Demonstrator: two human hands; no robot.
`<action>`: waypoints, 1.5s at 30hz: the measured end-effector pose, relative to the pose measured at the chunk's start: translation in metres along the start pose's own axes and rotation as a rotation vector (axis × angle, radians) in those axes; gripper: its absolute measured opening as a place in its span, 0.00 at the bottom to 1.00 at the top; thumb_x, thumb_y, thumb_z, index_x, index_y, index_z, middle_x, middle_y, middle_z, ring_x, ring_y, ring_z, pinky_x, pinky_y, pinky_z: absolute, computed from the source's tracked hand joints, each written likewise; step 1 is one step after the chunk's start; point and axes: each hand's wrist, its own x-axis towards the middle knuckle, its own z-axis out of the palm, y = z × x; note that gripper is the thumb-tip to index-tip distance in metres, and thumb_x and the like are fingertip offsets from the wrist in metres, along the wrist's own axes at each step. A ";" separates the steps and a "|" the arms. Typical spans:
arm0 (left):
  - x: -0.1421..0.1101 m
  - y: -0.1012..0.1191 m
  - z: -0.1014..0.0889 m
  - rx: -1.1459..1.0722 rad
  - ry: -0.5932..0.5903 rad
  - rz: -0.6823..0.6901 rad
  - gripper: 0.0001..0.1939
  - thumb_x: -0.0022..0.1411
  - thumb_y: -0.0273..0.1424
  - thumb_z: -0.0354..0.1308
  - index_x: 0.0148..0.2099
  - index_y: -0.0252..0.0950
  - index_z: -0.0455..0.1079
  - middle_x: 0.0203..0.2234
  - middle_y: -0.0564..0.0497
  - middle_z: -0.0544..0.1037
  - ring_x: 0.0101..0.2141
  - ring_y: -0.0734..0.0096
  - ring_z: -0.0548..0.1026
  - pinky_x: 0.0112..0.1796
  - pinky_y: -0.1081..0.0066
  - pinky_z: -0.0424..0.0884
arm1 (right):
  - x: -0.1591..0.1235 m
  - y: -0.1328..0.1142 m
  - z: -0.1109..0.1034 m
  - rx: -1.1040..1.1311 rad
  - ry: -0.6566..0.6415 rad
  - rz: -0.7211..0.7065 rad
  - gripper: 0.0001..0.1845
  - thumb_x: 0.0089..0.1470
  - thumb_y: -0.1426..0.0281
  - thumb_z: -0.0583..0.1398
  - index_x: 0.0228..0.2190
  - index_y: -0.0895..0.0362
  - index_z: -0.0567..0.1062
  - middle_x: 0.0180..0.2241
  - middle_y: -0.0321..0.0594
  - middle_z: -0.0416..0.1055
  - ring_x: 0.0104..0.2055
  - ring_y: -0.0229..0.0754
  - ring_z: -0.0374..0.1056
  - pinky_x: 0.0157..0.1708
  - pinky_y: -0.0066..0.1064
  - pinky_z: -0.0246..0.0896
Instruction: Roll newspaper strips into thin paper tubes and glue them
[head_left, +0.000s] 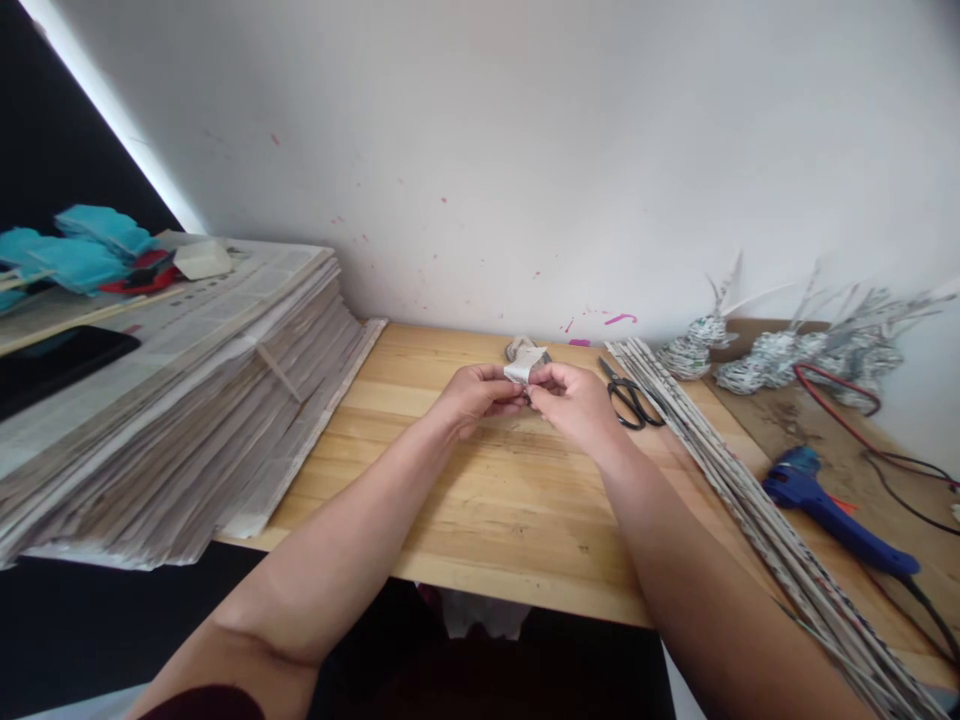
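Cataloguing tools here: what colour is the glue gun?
The glue gun is mostly blue, best seen in the head view.

A wooden table (510,500) bears stacked newspapers (247,400), black scissors (618,381) and long paper sticks (754,520).

The strip (526,364) looks like matt paper, desk (495,520) is smooth wood, glue gun (844,518) plastic, phone (71,350) kinda glossy.

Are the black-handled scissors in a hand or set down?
Set down: the scissors lie on the table; left hand and right hand both hold a pale piece.
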 end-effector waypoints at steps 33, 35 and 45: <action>0.000 0.004 0.002 -0.010 0.051 -0.051 0.05 0.49 0.18 0.63 0.30 0.30 0.75 0.23 0.45 0.80 0.24 0.71 0.78 0.30 0.74 0.75 | -0.003 -0.003 0.001 -0.055 -0.024 0.009 0.08 0.49 0.70 0.59 0.32 0.56 0.77 0.26 0.39 0.76 0.26 0.39 0.70 0.27 0.29 0.64; -0.001 0.005 0.002 0.004 0.064 -0.056 0.05 0.49 0.18 0.62 0.29 0.30 0.75 0.22 0.45 0.80 0.24 0.71 0.78 0.30 0.74 0.75 | -0.004 -0.005 0.001 -0.077 -0.019 -0.018 0.07 0.49 0.71 0.59 0.32 0.56 0.77 0.27 0.39 0.76 0.27 0.39 0.70 0.28 0.29 0.63; 0.001 0.010 0.000 0.048 0.066 -0.088 0.07 0.50 0.17 0.58 0.29 0.29 0.76 0.23 0.43 0.80 0.25 0.69 0.79 0.30 0.73 0.75 | -0.009 -0.005 0.004 -0.218 0.058 -0.218 0.09 0.48 0.74 0.57 0.31 0.55 0.77 0.25 0.36 0.75 0.24 0.37 0.68 0.27 0.28 0.60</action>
